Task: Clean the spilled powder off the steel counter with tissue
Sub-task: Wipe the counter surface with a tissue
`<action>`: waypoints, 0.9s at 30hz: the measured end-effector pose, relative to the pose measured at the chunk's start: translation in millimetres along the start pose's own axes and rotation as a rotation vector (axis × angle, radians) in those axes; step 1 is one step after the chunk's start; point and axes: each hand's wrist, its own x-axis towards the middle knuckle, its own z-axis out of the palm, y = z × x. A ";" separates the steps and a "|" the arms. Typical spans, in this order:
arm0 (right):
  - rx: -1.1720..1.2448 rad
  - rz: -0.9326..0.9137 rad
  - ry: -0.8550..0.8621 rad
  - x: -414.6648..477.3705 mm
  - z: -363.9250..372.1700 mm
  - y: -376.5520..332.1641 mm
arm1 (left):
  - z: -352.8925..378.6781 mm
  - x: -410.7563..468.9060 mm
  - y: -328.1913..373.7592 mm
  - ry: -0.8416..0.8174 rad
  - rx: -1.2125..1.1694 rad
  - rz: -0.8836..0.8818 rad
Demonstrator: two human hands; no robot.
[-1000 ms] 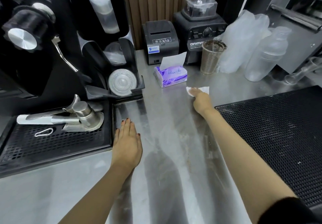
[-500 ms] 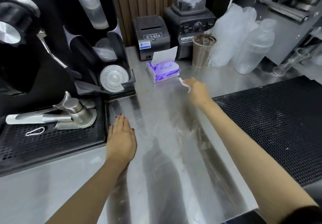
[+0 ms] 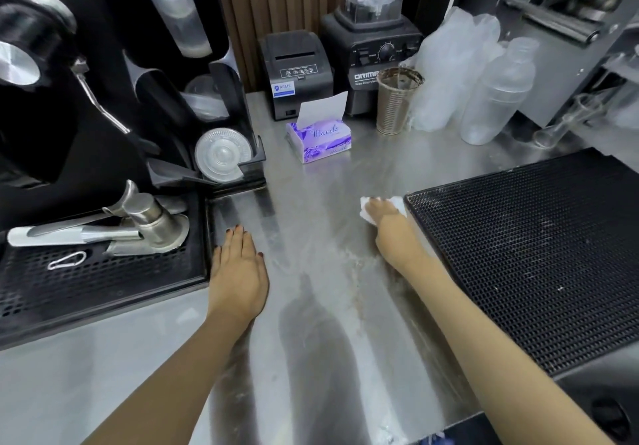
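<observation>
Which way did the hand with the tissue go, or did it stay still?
Yes, the right hand slid the tissue back toward the person, away from the tissue box.

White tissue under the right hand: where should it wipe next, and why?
Probably pull the white tissue toward the body: the right hand presses it beside the black mesh mat, and pale powder streaks lie nearer on the steel counter.
</observation>
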 end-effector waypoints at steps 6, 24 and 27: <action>0.205 0.072 -0.080 -66.5 -37.4 -11.1 | -0.4 0.2 0.6 -0.004 0.013 0.004; 0.443 -0.228 -0.052 -40.3 -36.8 -11.3 | -0.5 0.1 2.8 0.003 0.006 -0.004; 0.380 -0.051 -0.012 14.5 -39.8 -8.6 | -0.9 -1.4 3.0 0.004 -0.002 -0.008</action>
